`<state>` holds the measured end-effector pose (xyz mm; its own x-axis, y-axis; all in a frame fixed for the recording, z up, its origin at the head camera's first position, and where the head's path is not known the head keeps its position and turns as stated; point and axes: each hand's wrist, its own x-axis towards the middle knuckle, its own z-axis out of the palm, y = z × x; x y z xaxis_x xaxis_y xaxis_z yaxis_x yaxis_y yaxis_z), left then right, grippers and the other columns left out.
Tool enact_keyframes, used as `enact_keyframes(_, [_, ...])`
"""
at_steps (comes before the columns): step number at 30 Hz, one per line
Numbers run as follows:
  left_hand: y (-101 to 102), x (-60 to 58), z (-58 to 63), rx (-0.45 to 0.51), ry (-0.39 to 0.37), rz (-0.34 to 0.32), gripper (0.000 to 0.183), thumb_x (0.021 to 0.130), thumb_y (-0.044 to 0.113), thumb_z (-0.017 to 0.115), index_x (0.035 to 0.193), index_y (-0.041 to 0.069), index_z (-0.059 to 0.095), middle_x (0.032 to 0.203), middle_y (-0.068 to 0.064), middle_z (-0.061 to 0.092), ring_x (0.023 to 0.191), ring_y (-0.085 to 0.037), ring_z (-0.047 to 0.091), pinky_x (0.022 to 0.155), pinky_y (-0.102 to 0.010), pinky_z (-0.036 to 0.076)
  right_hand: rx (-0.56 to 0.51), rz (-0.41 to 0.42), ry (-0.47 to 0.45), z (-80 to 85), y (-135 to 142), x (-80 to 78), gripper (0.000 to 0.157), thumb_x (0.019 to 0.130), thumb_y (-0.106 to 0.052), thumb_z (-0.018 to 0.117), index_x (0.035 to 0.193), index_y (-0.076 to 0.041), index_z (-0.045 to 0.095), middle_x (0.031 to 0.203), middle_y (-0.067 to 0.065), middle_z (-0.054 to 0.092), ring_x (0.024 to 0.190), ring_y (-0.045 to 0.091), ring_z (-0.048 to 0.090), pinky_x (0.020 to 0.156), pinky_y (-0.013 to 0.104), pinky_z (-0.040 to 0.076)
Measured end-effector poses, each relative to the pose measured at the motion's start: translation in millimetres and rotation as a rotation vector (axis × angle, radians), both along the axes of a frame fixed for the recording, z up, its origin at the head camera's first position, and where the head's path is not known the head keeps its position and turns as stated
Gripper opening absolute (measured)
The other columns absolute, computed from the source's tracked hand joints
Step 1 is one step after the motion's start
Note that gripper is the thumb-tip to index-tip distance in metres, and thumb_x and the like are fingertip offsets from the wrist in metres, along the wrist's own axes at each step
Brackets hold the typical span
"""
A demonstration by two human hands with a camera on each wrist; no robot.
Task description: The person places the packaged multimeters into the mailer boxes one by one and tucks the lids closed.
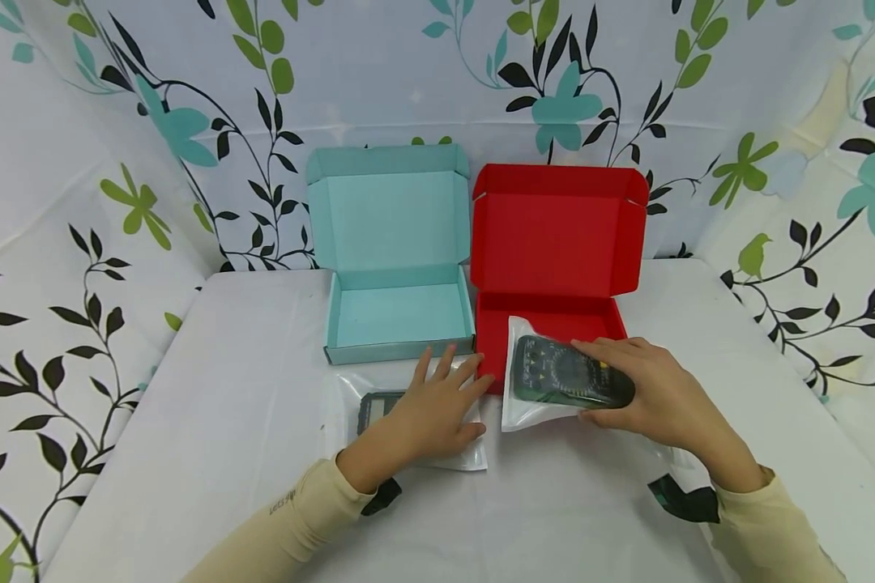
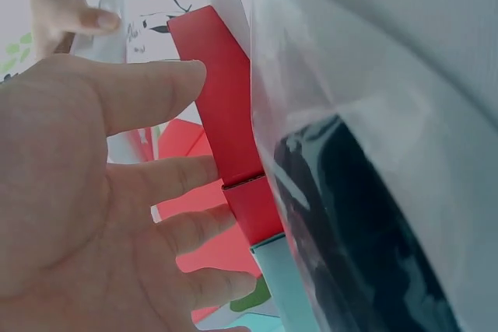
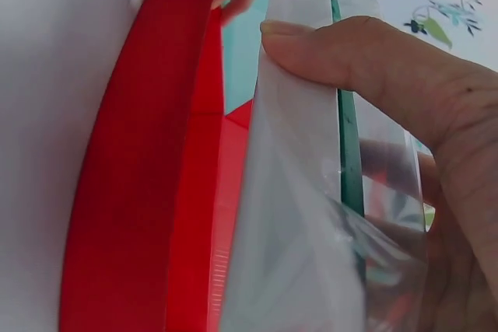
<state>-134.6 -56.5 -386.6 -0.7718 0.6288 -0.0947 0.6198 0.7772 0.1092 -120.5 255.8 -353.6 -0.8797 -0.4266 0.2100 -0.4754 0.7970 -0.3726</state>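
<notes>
My right hand (image 1: 656, 393) grips a dark multimeter (image 1: 565, 374) in a clear plastic bag, held tilted above the front part of the open red box (image 1: 557, 231). The right wrist view shows the thumb (image 3: 373, 68) on the bag's near face and the other fingers behind it. With fingers spread, my left hand (image 1: 433, 409) reaches to the red box's front left corner; whether the fingertips touch it, I cannot tell. Beneath that hand lies a second bagged dark device with a display (image 1: 374, 407), partly covered by the hand.
An open light teal box (image 1: 394, 324) stands left of the red one, its lid raised. White cloth (image 1: 262, 389) covers the table. Leaf-patterned fabric (image 1: 408, 81) hangs behind and at both sides. Dark straps (image 1: 685, 500) are at the wrists.
</notes>
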Motion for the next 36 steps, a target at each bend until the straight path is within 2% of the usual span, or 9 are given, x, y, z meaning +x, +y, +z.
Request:
enact_keyframes(7, [-3, 14.6, -2.5, 0.019, 0.01, -0.017, 0.071, 0.099, 0.044, 0.067, 0.161, 0.018, 0.043, 0.169, -0.007, 0.027, 0.154, -0.044, 0.019, 0.12, -0.065, 0.012, 0.034, 0.001, 0.001, 4.1, -6, -11.7, 0.09, 0.067, -0.026, 0.099, 0.147, -0.016, 0.061, 0.134, 0.011, 0.066, 0.121, 0.038, 0.055, 0.086, 0.065, 0.054])
enact_keyframes(15, [-6, 25.9, -5.5, 0.039, 0.021, -0.011, 0.072, 0.097, 0.042, 0.07, 0.16, 0.019, 0.044, 0.17, -0.007, 0.026, 0.154, -0.042, 0.017, 0.12, -0.065, 0.01, 0.071, -0.001, 0.019, 11.7, -12, -20.9, 0.092, 0.064, -0.029, 0.1, 0.147, -0.015, 0.062, 0.133, 0.013, 0.065, 0.12, 0.039, 0.055, 0.087, 0.066, 0.053])
enact_keyframes(21, [-8, 33.3, -6.4, 0.025, 0.041, -0.019, 0.065, 0.098, 0.039, 0.068, 0.157, 0.019, 0.049, 0.169, -0.007, 0.027, 0.154, -0.042, 0.018, 0.12, -0.065, 0.011, 0.062, 0.013, 0.013, 12.4, -16, -28.0, 0.092, 0.064, -0.028, 0.1, 0.146, -0.014, 0.062, 0.134, 0.014, 0.065, 0.117, 0.037, 0.056, 0.086, 0.063, 0.055])
enact_keyframes(27, [-8, 36.6, -4.9, 0.016, 0.059, -0.035, 0.061, 0.099, 0.035, 0.066, 0.156, 0.018, 0.05, 0.169, -0.007, 0.028, 0.154, -0.043, 0.019, 0.12, -0.065, 0.012, 0.04, 0.009, -0.014, 8.4, -19, -34.9, 0.091, 0.066, -0.027, 0.1, 0.147, -0.012, 0.061, 0.134, 0.017, 0.063, 0.117, 0.038, 0.056, 0.083, 0.059, 0.058])
enact_keyframes(36, [-10, 36.3, -3.6, 0.014, 0.04, -0.031, 0.063, 0.099, 0.032, 0.066, 0.158, 0.018, 0.048, 0.169, -0.007, 0.027, 0.154, -0.043, 0.017, 0.12, -0.065, 0.01, 0.037, 0.01, -0.031, 6.2, -22, -43.1, 0.093, 0.066, -0.027, 0.1, 0.148, -0.012, 0.059, 0.135, 0.018, 0.062, 0.118, 0.04, 0.055, 0.082, 0.06, 0.058])
